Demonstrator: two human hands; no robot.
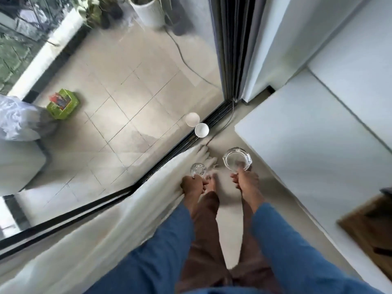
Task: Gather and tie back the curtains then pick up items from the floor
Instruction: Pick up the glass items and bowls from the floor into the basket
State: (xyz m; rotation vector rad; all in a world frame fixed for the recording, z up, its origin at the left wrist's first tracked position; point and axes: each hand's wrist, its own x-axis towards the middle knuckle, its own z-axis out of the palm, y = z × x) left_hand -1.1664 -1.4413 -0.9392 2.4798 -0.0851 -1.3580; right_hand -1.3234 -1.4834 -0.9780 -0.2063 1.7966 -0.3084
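My left hand (pixel 193 184) is closed on a small clear glass (pixel 198 169), held above the floor beside the white sheer curtain (pixel 118 211). My right hand (pixel 246 181) grips the rim of a clear glass ashtray (pixel 237 159). A white cup (pixel 202 130) stands on the floor by the black sliding-door track (pixel 184 143), and its reflection shows in the glass. A grey curtain (pixel 231 45) hangs gathered at the door's right end.
A white bed or counter edge (pixel 307 132) runs along the right. A cable (pixel 222 128) lies on the floor near the cup. Outside the glass are a green basket (pixel 62 103) and potted plants (pixel 148 11). A wooden piece (pixel 369 225) sits at lower right.
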